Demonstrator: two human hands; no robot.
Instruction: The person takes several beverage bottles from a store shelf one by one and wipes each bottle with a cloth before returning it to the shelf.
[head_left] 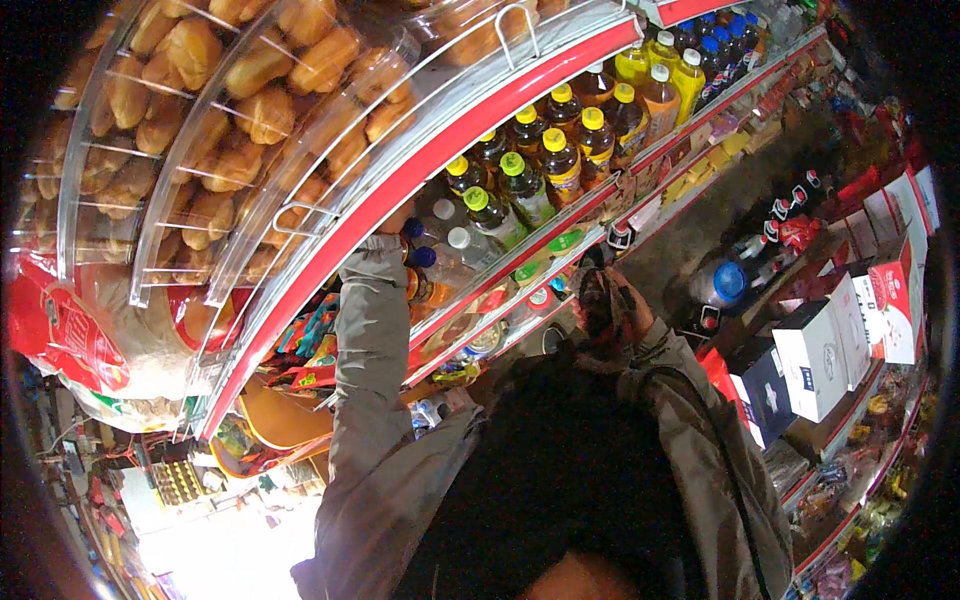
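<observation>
My left arm reaches up under the red-edged shelf, and a little of my left hand shows beside the blue-capped bottles. The shelf edge hides its fingers, so what it touches cannot be seen. My right hand is closed around a dark, shiny, bottle-like thing, held low in front of the drinks shelf. Just beyond it is a dark bottle top; whether the two are one bottle is unclear. Yellow-capped bottles of dark drink and green-capped bottles stand in rows between my hands.
Bread rolls fill clear bins above the red shelf edge. At right are white boxes, a red-and-white carton and a large blue-capped container. Dark-drink bottles lie near them. An orange basket is lower left.
</observation>
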